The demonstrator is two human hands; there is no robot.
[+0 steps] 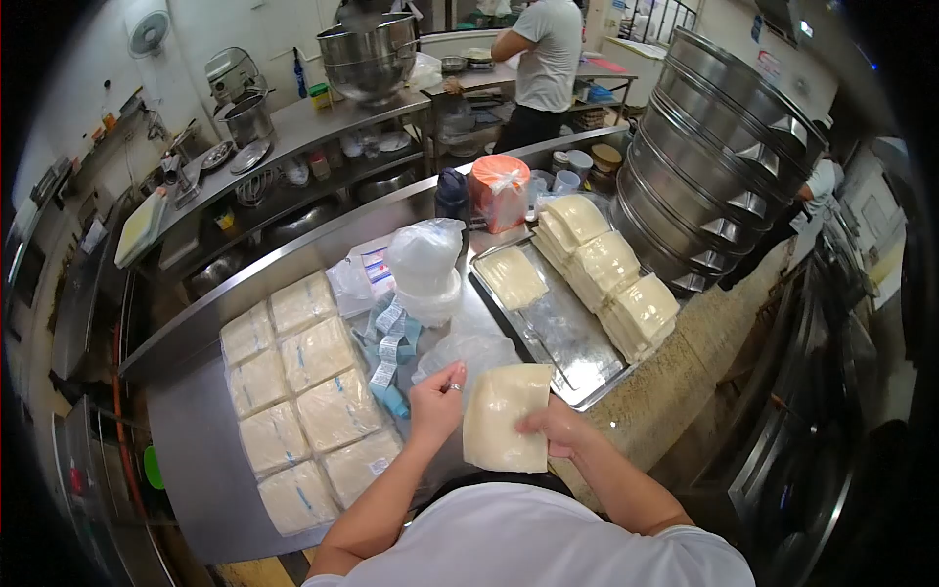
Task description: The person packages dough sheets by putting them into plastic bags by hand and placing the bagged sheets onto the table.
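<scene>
A square stack of pale, glossy sheets [506, 419] is in my right hand [558, 427], thumb on top and the other fingers beneath. My left hand [437, 399] is raised just left of the stack, its fingers closed near a clear plastic bag [465, 354]; whether they pinch the plastic is not clear. Left of my hands lie packed squares in clear plastic [342, 409], in two columns. Beyond them a metal tray [562, 344] holds one low stack [511, 277] and several tall stacks [641, 311] along its right side.
A roll of clear bags [425, 259] and a strip of printed labels [389, 342] lie mid-table. An orange container [500, 194] stands behind. Tall stacked steamers [704, 161] rise at the back right. A person [548, 59] stands at the far bench.
</scene>
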